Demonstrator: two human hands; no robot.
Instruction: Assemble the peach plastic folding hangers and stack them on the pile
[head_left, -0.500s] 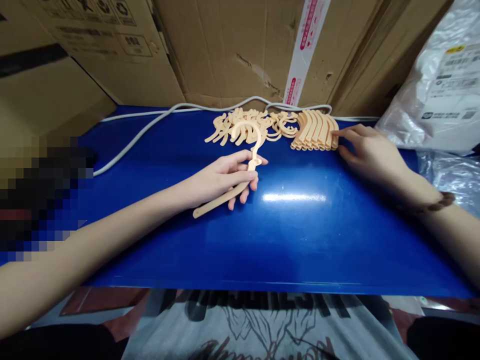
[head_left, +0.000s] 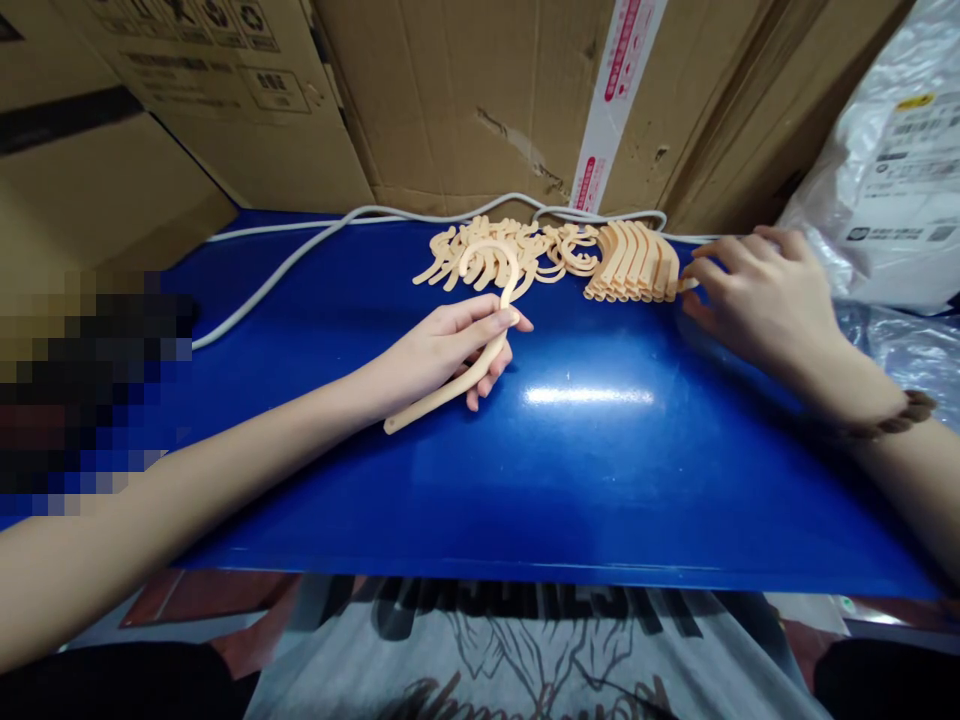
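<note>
My left hand [head_left: 472, 345] is closed around a long tan curved piece [head_left: 431, 402], with a hook-shaped tan piece [head_left: 511, 268] rising from the same grip. At the right end of a neat stack of tan curved pieces [head_left: 630, 262], my right hand [head_left: 757, 290] has its fingers bent around a tan piece [head_left: 688, 285], of which only a short end shows. Behind my left hand lies a loose pile of tan hooked pieces [head_left: 450, 255]. Several C-shaped pieces [head_left: 576, 250] lie between the pile and the stack.
Cardboard boxes [head_left: 465, 100] stand behind the blue table [head_left: 525, 500]. A white cable [head_left: 277, 272] runs along the back and left. Plastic-wrapped packages [head_left: 885, 200] are at the right. A dark, pixelated area covers the far left.
My right hand has moved slightly right, and a tan piece end now shows at its fingers, apart from the stack. My left thumb has moved up onto the joint of the held pieces.
</note>
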